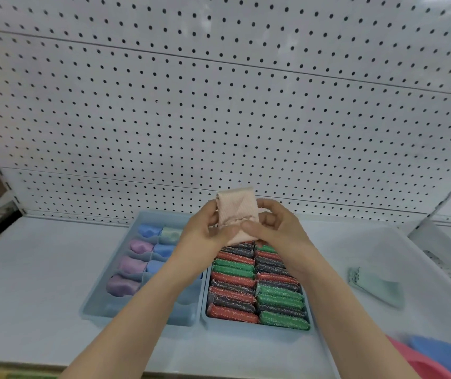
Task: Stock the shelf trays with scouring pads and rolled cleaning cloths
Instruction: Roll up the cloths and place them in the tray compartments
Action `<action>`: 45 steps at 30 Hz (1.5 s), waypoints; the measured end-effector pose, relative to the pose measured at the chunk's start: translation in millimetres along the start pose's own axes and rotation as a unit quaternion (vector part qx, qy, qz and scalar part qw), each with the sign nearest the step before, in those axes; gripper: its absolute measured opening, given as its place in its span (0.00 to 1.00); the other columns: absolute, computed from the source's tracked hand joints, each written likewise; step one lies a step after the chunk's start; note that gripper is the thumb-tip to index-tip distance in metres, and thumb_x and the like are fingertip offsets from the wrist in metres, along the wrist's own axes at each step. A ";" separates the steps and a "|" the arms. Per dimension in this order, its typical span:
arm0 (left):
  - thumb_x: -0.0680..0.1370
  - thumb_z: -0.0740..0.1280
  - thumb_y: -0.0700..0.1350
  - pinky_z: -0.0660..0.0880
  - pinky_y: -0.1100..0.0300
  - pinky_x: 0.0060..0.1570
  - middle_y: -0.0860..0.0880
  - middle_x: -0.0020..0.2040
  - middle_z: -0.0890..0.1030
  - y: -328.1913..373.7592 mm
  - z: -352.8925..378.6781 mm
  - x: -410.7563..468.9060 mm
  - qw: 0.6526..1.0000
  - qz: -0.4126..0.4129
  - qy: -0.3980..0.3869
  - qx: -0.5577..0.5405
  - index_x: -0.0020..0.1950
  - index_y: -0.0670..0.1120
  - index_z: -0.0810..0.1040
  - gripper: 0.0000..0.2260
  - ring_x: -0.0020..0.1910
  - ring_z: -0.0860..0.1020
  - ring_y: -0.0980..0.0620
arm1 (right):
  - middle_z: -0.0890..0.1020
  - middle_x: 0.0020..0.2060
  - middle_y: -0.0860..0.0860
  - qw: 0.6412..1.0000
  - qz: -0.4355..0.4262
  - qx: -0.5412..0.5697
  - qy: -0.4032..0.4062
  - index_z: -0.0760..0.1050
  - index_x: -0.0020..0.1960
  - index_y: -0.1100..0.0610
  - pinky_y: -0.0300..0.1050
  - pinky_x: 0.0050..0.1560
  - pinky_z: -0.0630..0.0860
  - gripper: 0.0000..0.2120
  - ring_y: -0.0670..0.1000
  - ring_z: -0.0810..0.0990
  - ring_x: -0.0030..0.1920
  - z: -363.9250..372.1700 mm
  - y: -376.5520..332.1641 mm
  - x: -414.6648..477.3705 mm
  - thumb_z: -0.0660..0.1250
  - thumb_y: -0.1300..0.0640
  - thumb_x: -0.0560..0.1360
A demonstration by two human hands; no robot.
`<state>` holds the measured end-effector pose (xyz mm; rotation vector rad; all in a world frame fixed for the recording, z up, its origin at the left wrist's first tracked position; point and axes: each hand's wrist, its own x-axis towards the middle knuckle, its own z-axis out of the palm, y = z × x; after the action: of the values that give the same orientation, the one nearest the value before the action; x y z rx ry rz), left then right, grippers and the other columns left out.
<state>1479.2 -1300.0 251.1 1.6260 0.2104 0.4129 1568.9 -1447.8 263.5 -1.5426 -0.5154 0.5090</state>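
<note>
Centre of frame, above the trays: left hand [204, 231] and right hand [277, 228] hold a pale peach textured cloth [236, 212], fingers clamped on its lower part. Lower left: blue-grey divided plastic tray [91, 303] with rolled pastel cloths [142, 247]. Just beside it: matching tray [257, 329] packed with red, green and black glittery scouring pads [234, 280].

Back wall: I see white pegboard [219, 105], dark holes, panel seams.
Shelf [41, 269]: pale grey, evenly lit.
Left edge: slotted upright [3, 177].
</note>
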 end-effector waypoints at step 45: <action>0.80 0.61 0.49 0.71 0.58 0.49 0.53 0.43 0.84 -142.8 -167.7 -96.5 0.827 0.151 0.026 0.541 0.43 0.47 0.83 0.13 0.46 0.77 0.50 | 0.84 0.49 0.51 0.862 -0.049 -0.497 -0.081 0.78 0.56 0.49 0.46 0.47 0.74 0.13 0.55 0.81 0.50 163.9 127.4 22.7 0.71 0.53 0.72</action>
<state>1341.6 -1167.3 105.3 2.8001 0.2460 0.6376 1489.5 -1307.6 130.7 -2.4468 -1.0921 0.2867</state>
